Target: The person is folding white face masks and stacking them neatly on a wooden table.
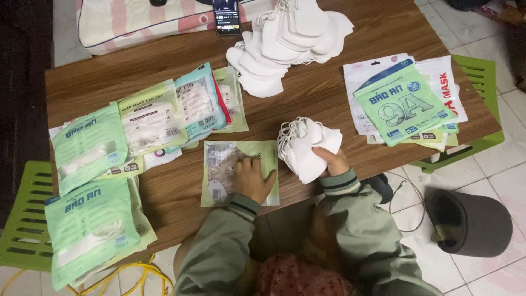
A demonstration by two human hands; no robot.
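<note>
My left hand [253, 178] lies flat, fingers spread, on a light green plastic pouch [219, 175] near the front edge of the wooden table [329, 93]. My right hand [333, 160] grips a small stack of folded white face masks [304, 147] with ear loops, held just right of the pouch. A larger heap of white masks [287, 41] lies at the back centre of the table. Both arms wear grey-green sleeves with striped cuffs.
Filled green and blue mask packets [90, 148] are spread across the left side. A pile of empty printed pouches [402, 101] lies at the right. A phone [227, 16] rests at the back edge. Green plastic stools [24, 219] flank the table; yellow cable and a dark slipper [468, 222] lie on the floor.
</note>
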